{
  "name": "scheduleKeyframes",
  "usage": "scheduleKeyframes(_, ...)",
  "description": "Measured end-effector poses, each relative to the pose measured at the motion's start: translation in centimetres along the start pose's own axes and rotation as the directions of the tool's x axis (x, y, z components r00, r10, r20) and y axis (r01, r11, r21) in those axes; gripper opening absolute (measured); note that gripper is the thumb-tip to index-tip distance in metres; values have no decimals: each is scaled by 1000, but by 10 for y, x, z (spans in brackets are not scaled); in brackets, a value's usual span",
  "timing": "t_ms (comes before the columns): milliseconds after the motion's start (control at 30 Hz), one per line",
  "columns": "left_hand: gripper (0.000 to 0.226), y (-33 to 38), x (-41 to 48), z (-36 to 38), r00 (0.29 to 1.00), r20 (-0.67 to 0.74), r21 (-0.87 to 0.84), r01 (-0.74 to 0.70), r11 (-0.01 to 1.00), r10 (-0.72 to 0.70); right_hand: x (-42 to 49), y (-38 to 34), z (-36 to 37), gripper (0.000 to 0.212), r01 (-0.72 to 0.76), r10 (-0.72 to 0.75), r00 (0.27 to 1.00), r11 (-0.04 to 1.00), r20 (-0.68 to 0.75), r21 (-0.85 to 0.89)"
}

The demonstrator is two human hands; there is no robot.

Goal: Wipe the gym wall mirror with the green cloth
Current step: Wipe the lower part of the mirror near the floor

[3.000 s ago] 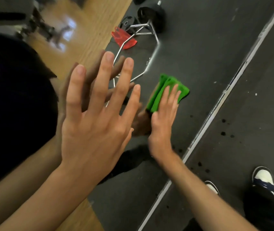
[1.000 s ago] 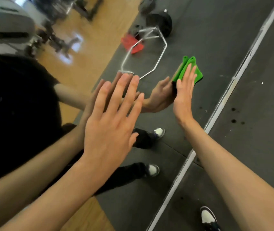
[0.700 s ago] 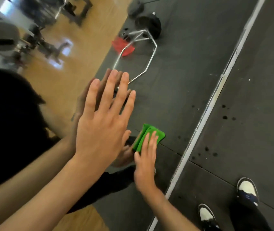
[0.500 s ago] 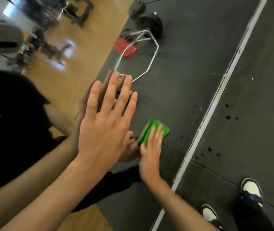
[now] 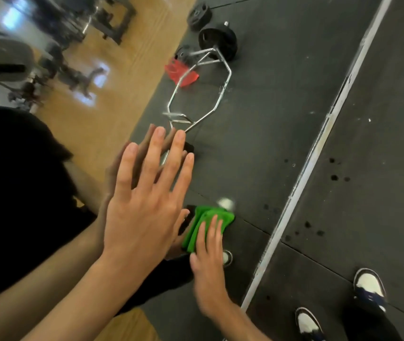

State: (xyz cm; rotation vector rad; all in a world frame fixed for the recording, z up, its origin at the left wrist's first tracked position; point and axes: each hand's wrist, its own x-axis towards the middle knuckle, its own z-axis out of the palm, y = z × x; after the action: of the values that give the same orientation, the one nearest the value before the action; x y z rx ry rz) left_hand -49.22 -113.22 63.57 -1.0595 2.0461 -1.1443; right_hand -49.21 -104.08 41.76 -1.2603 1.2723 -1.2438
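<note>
While under right hand (image 5: 208, 271), green cloth (image 5: 192, 232).

1. The cloth (image 5: 207, 219), near the lower edge of the mirror (image 5: 257, 143), is plain bright green.
2. The mirror's edge strip (image 5: 319, 148) is pale silver-white.
3. The floor mat (image 5: 368, 205) is charcoal grey, with scattered black spots near the strip.
4. The shoes (image 5: 368, 286) have white toes and dark navy panels; the trousers (image 5: 378, 326) are black.
5. Towards the mirror's upper left corner, the reflected wood floor (image 5: 112, 114) is honey-tan with white patches of glare.
6. The reflected bar (image 5: 220, 94) is chrome silver and its weight plates (image 5: 218, 44) are black.
7. The object (image 5: 181, 72) beside the bar is red, possibly ribbed; it is too blurred to be sure.
8. At the mirror's left edge, the reflected shirt (image 5: 11, 180) is black.
</note>
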Motion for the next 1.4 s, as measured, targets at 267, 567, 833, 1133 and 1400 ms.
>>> scheduleKeyframes(267,86,0,-1,2,1000,-25,40,-13,999,14,207,-55,-130,57,186,-184,955,983,-232,-13)
scheduleKeyframes(567,86,1,-1,6,999,-50,-34,4,999,-5,82,-12,-30,64,243,-271,944,957,-187,-157)
scheduleKeyframes(833,85,1,1,2,998,-59,-41,0,999,-2,112,-13,-52,57,142,-156,963,987,-221,-77)
scheduleKeyframes(1133,86,1,-1,3,998,-63,-22,7,1000,-8,149,-44,-56,59,164,-170,912,985,-372,-46)
scheduleKeyframes(1400,87,2,0,3,998,-62,-62,3,998,-7,-4,40,23,59,112,-121,983,991,-139,-67)
